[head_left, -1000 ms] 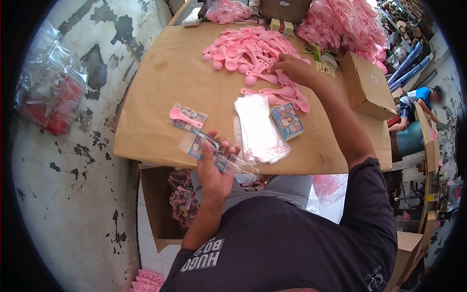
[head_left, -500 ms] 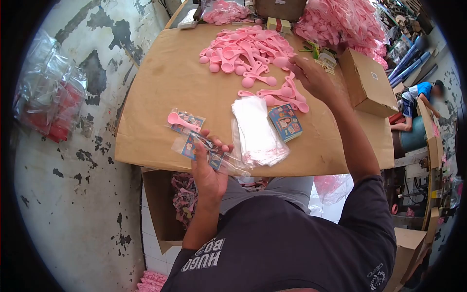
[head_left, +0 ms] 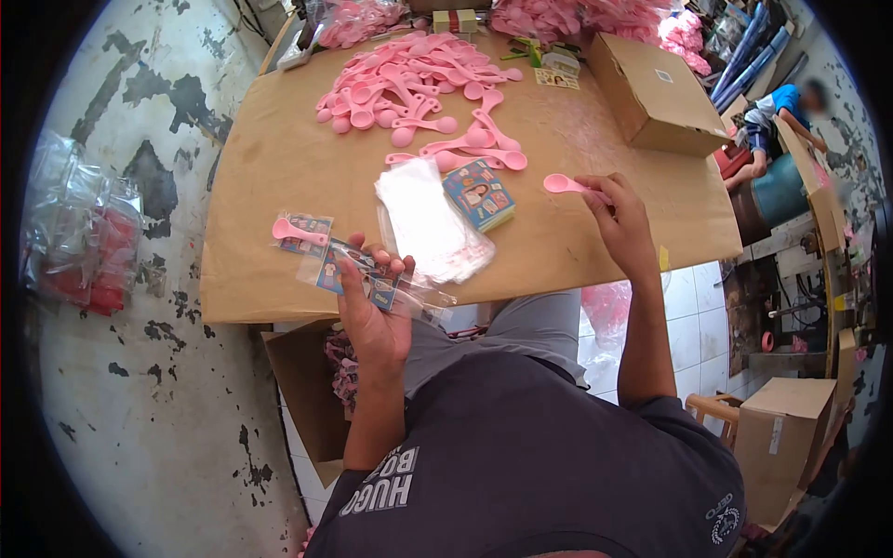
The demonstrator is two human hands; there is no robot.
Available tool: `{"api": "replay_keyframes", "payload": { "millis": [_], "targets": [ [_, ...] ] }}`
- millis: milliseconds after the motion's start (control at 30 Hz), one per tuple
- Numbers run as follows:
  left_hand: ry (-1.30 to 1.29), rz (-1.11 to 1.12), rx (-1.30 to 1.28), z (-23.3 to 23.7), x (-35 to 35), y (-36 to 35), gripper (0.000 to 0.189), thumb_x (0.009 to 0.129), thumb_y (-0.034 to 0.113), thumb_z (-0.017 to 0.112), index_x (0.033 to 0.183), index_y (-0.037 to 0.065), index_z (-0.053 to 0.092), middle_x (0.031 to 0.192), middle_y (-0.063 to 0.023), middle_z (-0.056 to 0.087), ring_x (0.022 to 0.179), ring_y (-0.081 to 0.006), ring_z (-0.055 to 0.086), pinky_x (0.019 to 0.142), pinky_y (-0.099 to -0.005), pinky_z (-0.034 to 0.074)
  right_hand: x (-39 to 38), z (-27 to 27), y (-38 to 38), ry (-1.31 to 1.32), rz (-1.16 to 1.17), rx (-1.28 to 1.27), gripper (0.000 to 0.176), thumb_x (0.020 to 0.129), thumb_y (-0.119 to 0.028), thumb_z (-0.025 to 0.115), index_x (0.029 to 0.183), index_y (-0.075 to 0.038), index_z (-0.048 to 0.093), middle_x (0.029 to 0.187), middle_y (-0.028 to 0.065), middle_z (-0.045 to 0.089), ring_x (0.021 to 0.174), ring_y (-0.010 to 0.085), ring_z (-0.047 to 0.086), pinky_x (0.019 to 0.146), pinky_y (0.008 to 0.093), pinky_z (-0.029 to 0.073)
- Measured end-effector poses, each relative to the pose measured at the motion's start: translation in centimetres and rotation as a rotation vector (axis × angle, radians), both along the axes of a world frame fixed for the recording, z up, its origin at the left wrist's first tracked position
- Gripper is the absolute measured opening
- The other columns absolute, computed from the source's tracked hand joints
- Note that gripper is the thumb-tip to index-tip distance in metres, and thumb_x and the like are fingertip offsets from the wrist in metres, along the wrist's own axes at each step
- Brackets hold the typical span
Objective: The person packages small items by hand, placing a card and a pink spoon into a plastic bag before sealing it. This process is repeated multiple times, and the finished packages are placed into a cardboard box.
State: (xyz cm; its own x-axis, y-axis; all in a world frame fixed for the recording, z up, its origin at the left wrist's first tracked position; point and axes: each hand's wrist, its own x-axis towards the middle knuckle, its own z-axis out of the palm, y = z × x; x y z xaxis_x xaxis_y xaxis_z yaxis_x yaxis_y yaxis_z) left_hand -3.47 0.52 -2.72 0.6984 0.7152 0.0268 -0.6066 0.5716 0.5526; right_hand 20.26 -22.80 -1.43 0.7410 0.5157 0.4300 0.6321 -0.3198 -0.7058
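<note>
A pink spoon (head_left: 564, 184) is pinched in my right hand (head_left: 621, 221), its bowl pointing left above the table's right part. My left hand (head_left: 374, 312) grips a clear plastic bag (head_left: 349, 272) with a printed blue card inside, near the table's front edge. Just beyond it lies another bagged card with a pink spoon (head_left: 299, 232) on top. Between my hands are a stack of clear bags (head_left: 423, 223) and a stack of blue printed cards (head_left: 480, 193). Farther back spreads a heap of pink spoons (head_left: 400, 79), several of them loose at its near side.
A closed cardboard box (head_left: 656, 93) stands at the table's right. Bags of pink pieces (head_left: 358, 23) lie along the back. Clear bags (head_left: 84, 223) hang on the left wall. Another person (head_left: 781, 116) sits at the far right. An open carton (head_left: 302, 386) is below the table.
My right hand has come back from beside the spoon heap toward the front right, now with a pink spoon in it. My left hand still grips the bagged card. The camera view has shifted.
</note>
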Motion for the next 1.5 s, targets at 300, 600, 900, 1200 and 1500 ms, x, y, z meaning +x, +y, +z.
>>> {"api": "replay_keyframes", "payload": {
  "millis": [300, 600, 900, 1200, 1500],
  "targets": [
    [-0.004, -0.042, 0.081, 0.8, -0.4, -2.8, 0.042, 0.108, 0.038, 0.055, 0.138, 0.009, 0.049, 0.101, -0.0051, 0.059, 0.094, -0.0160, 0.061, 0.100, -0.0399, 0.053, -0.3, -1.9, -2.1, -0.268, -0.320, -0.126, 0.014, 0.095, -0.006, 0.067, 0.108, -0.002, 0.073, 0.095, 0.0119, 0.064, 0.082, 0.0262, 0.067, 0.071, 0.0345, 0.052],
    [-0.002, 0.048, 0.126, 1.6, 1.1, -2.3, 0.049, 0.106, 0.040, 0.059, 0.138, 0.006, 0.045, 0.104, -0.0072, 0.061, 0.097, -0.0191, 0.064, 0.102, -0.0457, 0.052, -4.6, -1.9, -3.0, 0.394, -0.065, 0.203, 0.020, 0.091, -0.011, 0.075, 0.103, 0.004, 0.069, 0.095, 0.0139, 0.071, 0.085, 0.0209, 0.070, 0.074, 0.0294, 0.053],
    [-0.024, 0.076, 0.145, 1.0, 1.9, -1.5, 0.048, 0.105, 0.037, 0.060, 0.139, 0.005, 0.046, 0.116, -0.0121, 0.064, 0.107, -0.0239, 0.064, 0.108, -0.0464, 0.049, -5.4, -0.8, -4.0, 0.377, -0.088, -0.057, 0.016, 0.095, -0.004, 0.066, 0.109, 0.003, 0.068, 0.097, 0.0173, 0.069, 0.085, 0.0302, 0.070, 0.079, 0.0379, 0.055],
    [-0.089, 0.077, 0.117, 1.1, 3.8, 0.3, 0.048, 0.107, 0.038, 0.058, 0.139, 0.005, 0.046, 0.116, -0.0132, 0.065, 0.108, -0.0233, 0.065, 0.108, -0.0466, 0.049, -6.4, -0.2, -2.2, 0.496, -0.074, 0.129, 0.013, 0.096, -0.008, 0.072, 0.107, -0.001, 0.070, 0.093, 0.0024, 0.071, 0.080, 0.0065, 0.062, 0.069, 0.0230, 0.047],
    [-0.011, 0.018, 0.073, 0.5, 6.2, -0.1, 0.052, 0.107, 0.041, 0.055, 0.140, 0.003, 0.043, 0.111, -0.0134, 0.064, 0.104, -0.0251, 0.066, 0.105, -0.0448, 0.052, -9.7, 1.0, 4.7, 0.938, 0.305, 0.228, 0.016, 0.095, -0.006, 0.074, 0.108, 0.001, 0.067, 0.095, 0.0031, 0.071, 0.082, 0.0052, 0.065, 0.072, 0.0207, 0.054]
  ]
}}
